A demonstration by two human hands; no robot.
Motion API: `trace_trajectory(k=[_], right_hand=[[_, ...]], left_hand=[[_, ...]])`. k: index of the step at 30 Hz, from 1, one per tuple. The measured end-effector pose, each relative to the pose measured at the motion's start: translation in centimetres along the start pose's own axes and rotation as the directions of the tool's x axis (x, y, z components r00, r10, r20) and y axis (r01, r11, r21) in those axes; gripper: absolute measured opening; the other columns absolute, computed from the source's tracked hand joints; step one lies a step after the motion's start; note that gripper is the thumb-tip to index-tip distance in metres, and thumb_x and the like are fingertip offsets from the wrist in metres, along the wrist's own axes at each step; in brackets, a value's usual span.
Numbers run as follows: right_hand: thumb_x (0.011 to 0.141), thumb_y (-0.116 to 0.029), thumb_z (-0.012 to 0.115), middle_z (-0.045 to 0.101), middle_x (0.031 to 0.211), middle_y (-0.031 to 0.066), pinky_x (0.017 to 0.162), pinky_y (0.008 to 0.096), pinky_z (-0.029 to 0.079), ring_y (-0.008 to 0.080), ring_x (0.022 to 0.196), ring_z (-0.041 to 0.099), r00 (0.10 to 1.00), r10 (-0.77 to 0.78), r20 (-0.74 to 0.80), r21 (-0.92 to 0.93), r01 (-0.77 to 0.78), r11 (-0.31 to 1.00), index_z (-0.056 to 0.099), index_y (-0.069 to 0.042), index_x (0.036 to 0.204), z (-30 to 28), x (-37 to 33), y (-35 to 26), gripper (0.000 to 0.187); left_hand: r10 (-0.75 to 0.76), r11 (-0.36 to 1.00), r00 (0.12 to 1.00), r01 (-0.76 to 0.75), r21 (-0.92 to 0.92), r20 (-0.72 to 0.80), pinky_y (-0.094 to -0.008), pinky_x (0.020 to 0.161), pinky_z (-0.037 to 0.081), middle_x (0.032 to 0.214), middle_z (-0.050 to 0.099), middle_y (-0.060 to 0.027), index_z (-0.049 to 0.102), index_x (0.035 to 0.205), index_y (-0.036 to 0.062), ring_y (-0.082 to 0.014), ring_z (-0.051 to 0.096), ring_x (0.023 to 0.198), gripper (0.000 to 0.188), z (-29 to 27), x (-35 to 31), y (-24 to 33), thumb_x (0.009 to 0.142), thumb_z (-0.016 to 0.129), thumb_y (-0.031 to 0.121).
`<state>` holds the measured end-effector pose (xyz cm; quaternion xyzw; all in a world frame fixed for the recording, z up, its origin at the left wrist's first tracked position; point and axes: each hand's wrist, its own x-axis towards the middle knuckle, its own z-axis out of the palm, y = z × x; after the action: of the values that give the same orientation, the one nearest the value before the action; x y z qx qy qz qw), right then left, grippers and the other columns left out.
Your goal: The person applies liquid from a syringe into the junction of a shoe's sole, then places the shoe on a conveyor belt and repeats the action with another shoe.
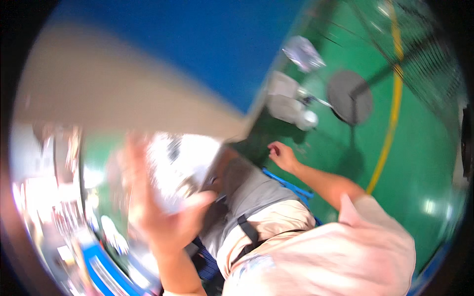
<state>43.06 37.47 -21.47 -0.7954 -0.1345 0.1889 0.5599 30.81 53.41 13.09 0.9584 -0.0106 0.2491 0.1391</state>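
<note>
My left hand (165, 212) is raised at the left, smeared by motion, with its fingers stretched up and the thumb spread apart. Just beyond it, a shiny whitish sheet or clear plastic bag (180, 160) lies partly behind the fingers; I cannot tell whether the hand touches it. To the right of my legs, my right hand (283, 155) hangs over the green floor with its fingers curled in. Nothing shows in that hand. Close by rises the corner of a table with a blue top (197, 44) and a beige side, which is blurred.
On the green floor (419, 143) at the right stand a fan's round grey base (349, 96) and its wire cage (434, 69). A pale bin (285, 101) and a plastic bag (303, 53) sit beside the table. Blue seat parts (291, 185) show next to my thigh; a blue-edged bench (106, 269) is lower left.
</note>
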Motion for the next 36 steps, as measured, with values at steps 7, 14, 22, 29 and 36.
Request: trace_trajectory(k=[7, 14, 22, 29, 36], right_hand=[[0.071, -0.012, 0.067, 0.054, 0.073, 0.0051, 0.054, 0.0242, 0.043, 0.0133, 0.061, 0.053, 0.735, -0.52, 0.435, 0.18, 0.495, 0.85, 0.059, -0.005, 0.092, 0.6, -4.3, -16.6, 0.024], [0.06, -0.028, 0.074, 0.047, 0.105, 0.0118, 0.07, 0.0371, 0.046, 0.0272, 0.09, 0.052, 0.544, -0.52, 0.659, -0.315, 0.827, 0.466, 0.045, -0.016, 0.119, 4.1, 0.9, -25.4, 0.066], [0.06, -0.019, 0.077, 0.052, 0.095, 0.0099, 0.063, 0.0298, 0.044, 0.021, 0.074, 0.053, 0.549, -0.288, 0.785, -0.247, 0.703, 0.667, 0.05, -0.01, 0.111, -1.2, 3.7, -25.9, 0.058], [0.062, -0.014, 0.077, 0.057, 0.083, 0.0045, 0.064, 0.0228, 0.045, 0.0106, 0.073, 0.054, 0.676, -0.264, 0.688, -0.077, 0.429, 0.9, 0.048, -0.005, 0.113, -4.2, -0.9, -23.0, 0.059], [0.065, -0.021, 0.074, 0.057, 0.081, 0.0059, 0.061, 0.0267, 0.045, 0.0151, 0.069, 0.055, 0.679, -0.394, 0.62, -0.079, 0.554, 0.829, 0.048, -0.009, 0.113, -4.7, -1.1, -22.7, 0.056]], left_hand=[[-0.236, 0.936, 0.971, 0.239, -0.259, 0.043, -0.0429, 0.091, 0.037, 0.103, 0.059, -0.0163, 0.062, 0.093, -0.0005, -0.0346, 0.048, 0.11, 0.029, 3.7, -10.3, -2.2, 0.066, 0.068, 0.009], [-0.583, 0.772, 0.804, 0.5, -0.393, -0.121, -0.0375, 0.087, 0.042, 0.095, 0.062, -0.0151, 0.062, 0.09, -0.0011, -0.0318, 0.055, 0.1, 0.023, 2.7, -15.7, -4.9, 0.068, 0.063, 0.003], [-0.753, 0.642, 0.526, 0.718, -0.269, -0.396, -0.0352, 0.09, 0.039, 0.103, 0.059, -0.0153, 0.058, 0.1, -0.002, -0.0274, 0.053, 0.103, 0.029, 1.0, -19.2, -6.4, 0.072, 0.061, 0.004], [-0.624, 0.402, -0.234, 0.722, -0.563, -0.746, -0.033, 0.1, 0.028, 0.129, 0.037, -0.0209, 0.031, 0.126, -0.0076, -0.0248, 0.036, 0.121, 0.069, -5.3, -27.8, -18.1, 0.073, 0.068, 0.016], [-0.759, 0.258, -0.241, 0.741, -0.62, -0.605, -0.0327, 0.092, 0.034, 0.118, 0.045, -0.0182, 0.041, 0.116, -0.0077, -0.0244, 0.045, 0.107, 0.059, -9.6, -31.6, -30.2, 0.072, 0.067, 0.022]])
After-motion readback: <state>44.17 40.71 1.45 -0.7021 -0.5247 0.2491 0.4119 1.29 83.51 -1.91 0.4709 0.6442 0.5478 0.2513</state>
